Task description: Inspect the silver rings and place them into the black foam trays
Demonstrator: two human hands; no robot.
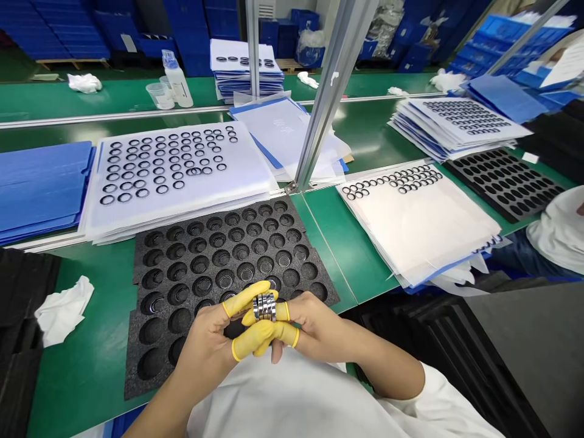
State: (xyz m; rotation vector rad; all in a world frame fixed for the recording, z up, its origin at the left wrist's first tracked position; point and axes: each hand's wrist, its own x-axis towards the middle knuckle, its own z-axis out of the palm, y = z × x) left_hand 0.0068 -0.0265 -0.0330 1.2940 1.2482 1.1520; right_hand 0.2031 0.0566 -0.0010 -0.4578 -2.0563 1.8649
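Observation:
Between my two hands is a short stack of shiny metal rings [264, 307], held on its side. My left hand [214, 334] grips it with forefinger and thumb. My right hand [310, 322] closes on the same rings from the other side. Yellow finger cots cover several fingertips of both hands. Just beyond and below lies a dark grey foam tray [131, 380] with rows of round pockets. Many of the farther pockets hold ring-shaped parts. My hands hide some of the near pockets.
Sheets with dark rings [182, 158] are stacked behind the tray, and another ring-covered stack [420, 225] lies to the right. A metal post [326, 91] rises between them. Crumpled white tissue [64, 310] lies left, blue sheets [41, 182] behind it. Another person's sleeve [559, 231] shows far right.

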